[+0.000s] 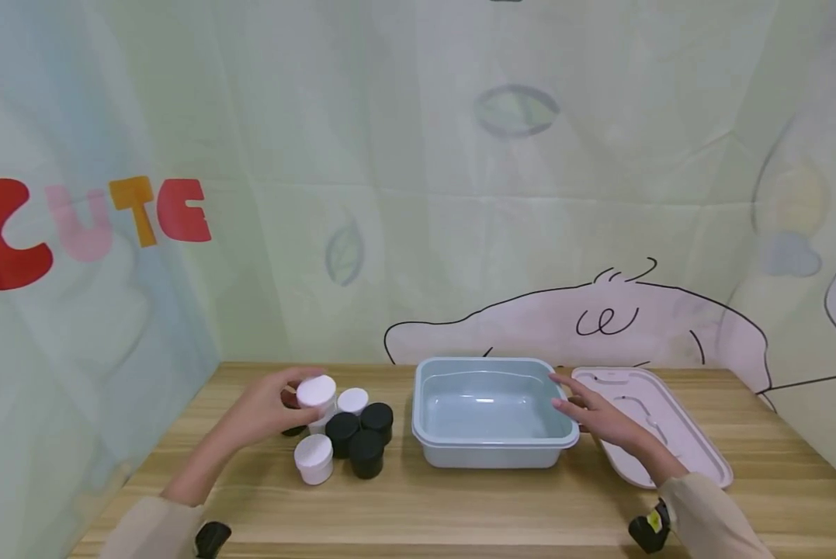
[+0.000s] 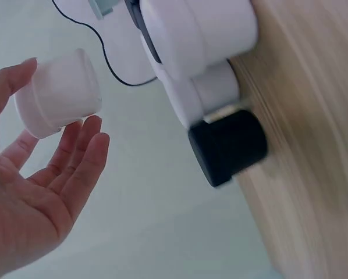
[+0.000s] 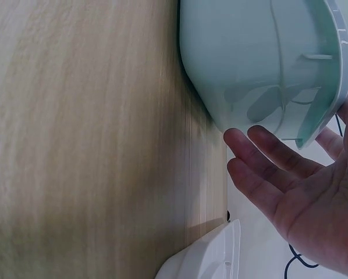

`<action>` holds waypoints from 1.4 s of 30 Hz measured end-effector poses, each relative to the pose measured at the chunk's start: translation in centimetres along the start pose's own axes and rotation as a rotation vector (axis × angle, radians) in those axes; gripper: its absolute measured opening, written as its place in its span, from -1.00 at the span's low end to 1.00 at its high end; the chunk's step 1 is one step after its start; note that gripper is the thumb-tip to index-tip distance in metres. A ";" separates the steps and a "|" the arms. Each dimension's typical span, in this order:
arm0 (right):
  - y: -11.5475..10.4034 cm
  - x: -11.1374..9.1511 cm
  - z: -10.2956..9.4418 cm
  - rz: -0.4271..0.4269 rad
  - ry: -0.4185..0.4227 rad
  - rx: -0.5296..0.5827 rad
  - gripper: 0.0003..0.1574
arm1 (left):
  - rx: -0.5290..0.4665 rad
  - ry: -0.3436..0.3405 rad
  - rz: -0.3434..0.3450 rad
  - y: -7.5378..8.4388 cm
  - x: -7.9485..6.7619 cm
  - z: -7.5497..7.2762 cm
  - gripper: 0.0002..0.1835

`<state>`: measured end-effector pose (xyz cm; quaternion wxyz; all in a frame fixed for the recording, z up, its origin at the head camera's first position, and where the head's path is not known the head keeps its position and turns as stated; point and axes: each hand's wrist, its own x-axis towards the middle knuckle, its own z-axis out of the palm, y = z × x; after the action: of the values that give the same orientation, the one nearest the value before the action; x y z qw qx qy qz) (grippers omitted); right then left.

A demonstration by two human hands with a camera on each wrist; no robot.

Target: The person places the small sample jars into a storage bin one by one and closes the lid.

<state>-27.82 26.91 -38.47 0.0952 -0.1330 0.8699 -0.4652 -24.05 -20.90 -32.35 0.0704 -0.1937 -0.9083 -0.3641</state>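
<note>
Left of a rectangular pale-blue plastic basin (image 1: 487, 456), the left hand (image 1: 267, 405) is pinching a round white plastic jar (image 1: 317, 390); the right hand (image 1: 602, 419), fingers apart, is seemingly steadying the basin's right side.

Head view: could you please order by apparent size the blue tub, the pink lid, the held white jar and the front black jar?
1. Blue tub
2. Pink lid, partly hidden
3. Held white jar and front black jar: too alike to rank
</note>
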 end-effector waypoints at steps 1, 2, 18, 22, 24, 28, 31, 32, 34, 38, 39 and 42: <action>0.0 0.0 0.0 0.000 0.000 -0.002 -0.22 | -0.001 -0.003 0.009 0.3 0.3 0.2 -0.41; 0.0 -0.1 0.0 0.000 0.001 -0.003 -0.22 | -0.005 -0.007 0.014 0.7 0.5 0.5 -0.42; 0.0 0.2 -0.1 0.017 -0.005 0.007 -0.20 | -0.131 -0.033 0.062 5.6 5.0 4.7 -0.47; -0.1 0.1 -0.1 0.016 0.000 0.007 -0.21 | -0.150 -0.046 0.097 6.5 6.2 6.0 -0.48; -0.2 0.1 -0.1 0.016 -0.001 0.004 -0.20 | -0.164 -0.058 0.106 7.1 6.6 6.7 -0.49; -0.1 0.0 -0.1 0.017 -0.004 0.008 -0.20 | -0.186 -0.070 0.123 8.0 7.2 8.1 -0.50; -0.1 0.1 -0.1 0.018 -0.004 0.018 -0.21 | -0.188 -0.076 0.134 8.3 7.7 9.2 -0.49; 0.0 0.1 -0.1 0.019 -0.004 0.022 -0.21 | -0.194 -0.081 0.135 8.4 7.8 9.6 -0.49; 0.0 0.1 -0.1 0.021 -0.006 0.024 -0.20 | -0.192 -0.094 0.130 8.6 8.1 10.4 -0.49; 0.0 0.1 0.0 0.023 -0.008 0.022 -0.19 | -0.191 -0.136 0.127 9.1 8.5 11.9 -0.50; 0.0 0.1 0.0 0.024 -0.007 0.021 -0.19 | -0.184 -0.144 0.137 9.3 8.7 12.2 -0.49; -0.1 0.1 0.0 0.023 -0.005 0.022 -0.19 | -0.170 -0.164 0.160 9.8 9.0 13.4 -0.48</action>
<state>-27.93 26.86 -38.42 0.1042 -0.1230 0.8660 -0.4734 -28.17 -2.49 -33.37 0.0081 -0.2998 -0.8584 -0.4162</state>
